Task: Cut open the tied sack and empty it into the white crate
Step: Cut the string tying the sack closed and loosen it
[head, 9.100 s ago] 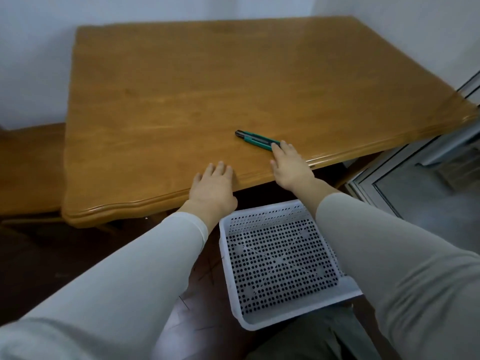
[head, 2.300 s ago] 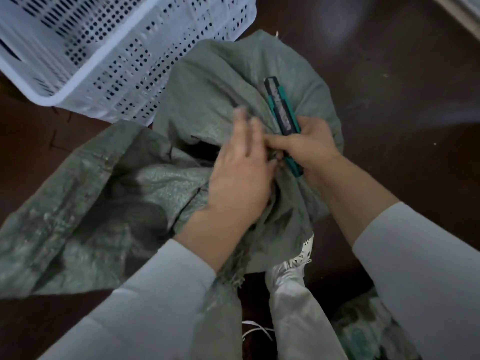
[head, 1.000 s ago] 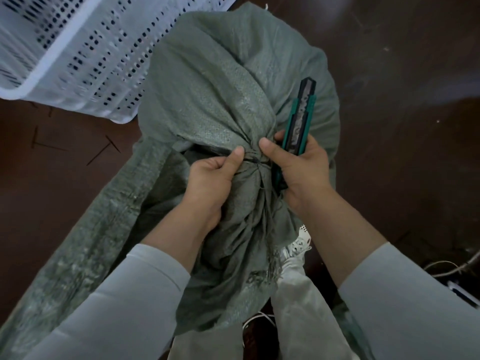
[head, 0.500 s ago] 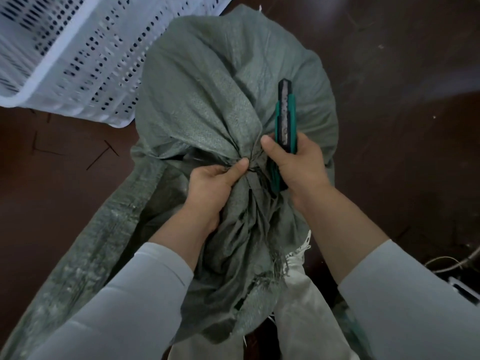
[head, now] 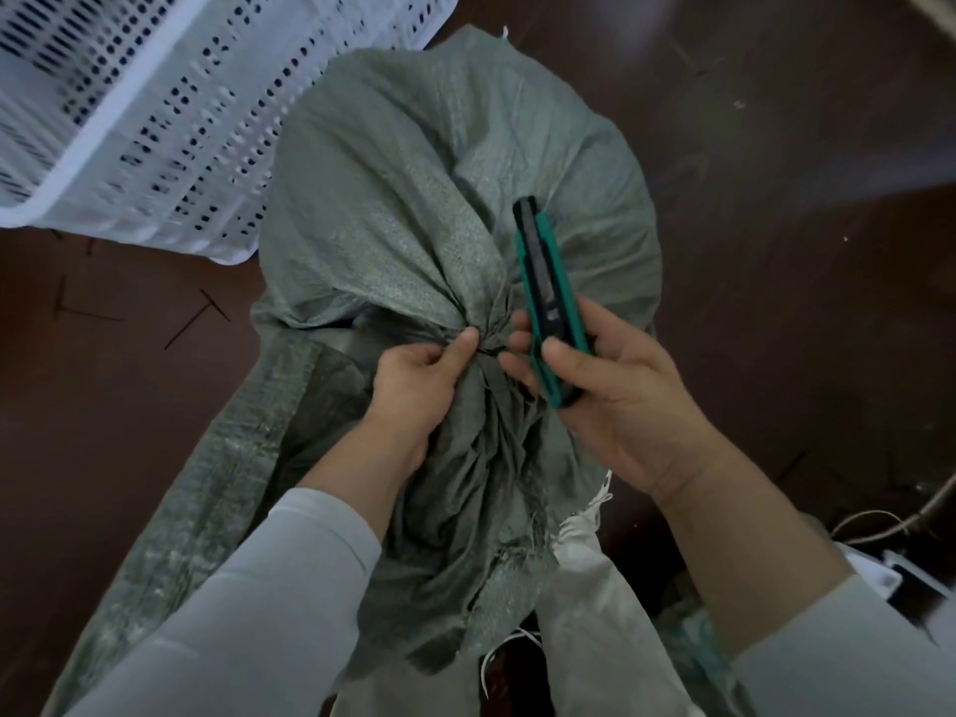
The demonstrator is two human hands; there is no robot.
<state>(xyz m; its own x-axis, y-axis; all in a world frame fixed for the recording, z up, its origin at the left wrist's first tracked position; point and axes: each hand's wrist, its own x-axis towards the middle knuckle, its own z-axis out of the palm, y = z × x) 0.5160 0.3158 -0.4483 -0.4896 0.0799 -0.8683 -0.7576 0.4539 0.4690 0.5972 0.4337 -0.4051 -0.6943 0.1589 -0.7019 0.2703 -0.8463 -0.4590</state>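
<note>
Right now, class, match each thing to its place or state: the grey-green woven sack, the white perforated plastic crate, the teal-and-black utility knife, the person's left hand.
Things:
1. grey-green woven sack
2. white perforated plastic crate
3. teal-and-black utility knife
4. left hand

Places or states:
A. held in the right hand
B. neck tied shut
C. beside the sack, at the view's upper left
D. pinching the sack's gathered neck

Pairs: 1-B, 2-C, 3-A, 4-D.
</note>
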